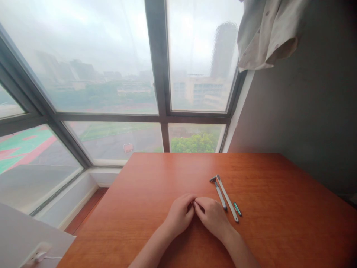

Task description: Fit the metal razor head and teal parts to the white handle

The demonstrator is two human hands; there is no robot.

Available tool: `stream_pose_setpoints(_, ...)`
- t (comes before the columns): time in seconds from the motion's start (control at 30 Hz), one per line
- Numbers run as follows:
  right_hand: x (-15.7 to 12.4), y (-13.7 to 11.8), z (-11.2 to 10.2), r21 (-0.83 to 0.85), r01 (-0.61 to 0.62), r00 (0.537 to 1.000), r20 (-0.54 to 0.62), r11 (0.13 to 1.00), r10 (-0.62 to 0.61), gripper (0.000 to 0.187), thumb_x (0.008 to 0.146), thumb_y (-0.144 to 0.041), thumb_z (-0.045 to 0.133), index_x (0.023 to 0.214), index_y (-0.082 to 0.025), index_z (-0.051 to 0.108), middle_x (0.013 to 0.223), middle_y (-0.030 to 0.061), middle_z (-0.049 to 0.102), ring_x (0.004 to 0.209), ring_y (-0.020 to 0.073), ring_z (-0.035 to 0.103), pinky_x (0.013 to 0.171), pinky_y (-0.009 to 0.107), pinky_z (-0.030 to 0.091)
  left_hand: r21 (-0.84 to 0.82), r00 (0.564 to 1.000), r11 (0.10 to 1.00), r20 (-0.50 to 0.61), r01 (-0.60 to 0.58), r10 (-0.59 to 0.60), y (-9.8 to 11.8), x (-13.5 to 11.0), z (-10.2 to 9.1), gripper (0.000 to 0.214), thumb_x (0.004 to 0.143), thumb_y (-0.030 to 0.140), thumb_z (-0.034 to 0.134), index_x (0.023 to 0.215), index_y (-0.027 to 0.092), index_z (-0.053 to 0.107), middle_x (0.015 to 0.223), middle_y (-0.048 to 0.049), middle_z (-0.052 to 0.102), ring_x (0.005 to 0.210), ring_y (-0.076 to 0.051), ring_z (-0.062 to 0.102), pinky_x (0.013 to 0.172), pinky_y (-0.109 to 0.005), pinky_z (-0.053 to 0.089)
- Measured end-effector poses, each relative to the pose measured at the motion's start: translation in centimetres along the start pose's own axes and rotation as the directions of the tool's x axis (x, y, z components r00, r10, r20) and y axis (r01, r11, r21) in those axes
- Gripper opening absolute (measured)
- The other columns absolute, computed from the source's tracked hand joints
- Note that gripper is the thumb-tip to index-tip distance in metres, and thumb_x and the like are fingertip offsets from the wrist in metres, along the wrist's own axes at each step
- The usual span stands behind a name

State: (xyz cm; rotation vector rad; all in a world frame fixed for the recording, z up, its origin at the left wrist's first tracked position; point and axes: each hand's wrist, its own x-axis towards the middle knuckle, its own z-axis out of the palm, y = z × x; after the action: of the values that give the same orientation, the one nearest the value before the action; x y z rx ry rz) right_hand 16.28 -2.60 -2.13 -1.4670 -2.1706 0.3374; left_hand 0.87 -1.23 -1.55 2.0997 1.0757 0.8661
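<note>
Both my hands rest on the reddish-brown wooden table, fingertips meeting at the middle. My left hand is curled closed, and so is my right hand. A small dark thing shows between the fingertips; I cannot make out what it is. Just right of my right hand lie a razor with a grey handle, a long pale stick-like tool beside it, and a small teal piece. None of these is touched by a hand.
A large window runs behind the table, looking onto buildings and a sports field. A grey wall stands at right, with cloth hanging above. A white plug and cable lie at lower left.
</note>
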Motion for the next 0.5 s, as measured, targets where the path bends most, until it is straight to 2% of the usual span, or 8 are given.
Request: stream_pose_setpoints(0.5,0.0,0.04,-0.06,-0.004,-0.006,1.0,0.015,1.0,0.006,0.027,0.093,-0.022,0.041,0.073,-0.02,0.059,0.076,0.0015,0.068,0.07,0.0157,0.061,0.061,0.025,0.031,-0.022,1.0,1.0,0.01,0.011,-0.011,-0.01,0.01,0.08,0.035,0.076,0.004,0.045,0.099,0.02,0.065,0.095,-0.0051,0.067,0.087,-0.019,0.059,0.08,-0.028,0.044)
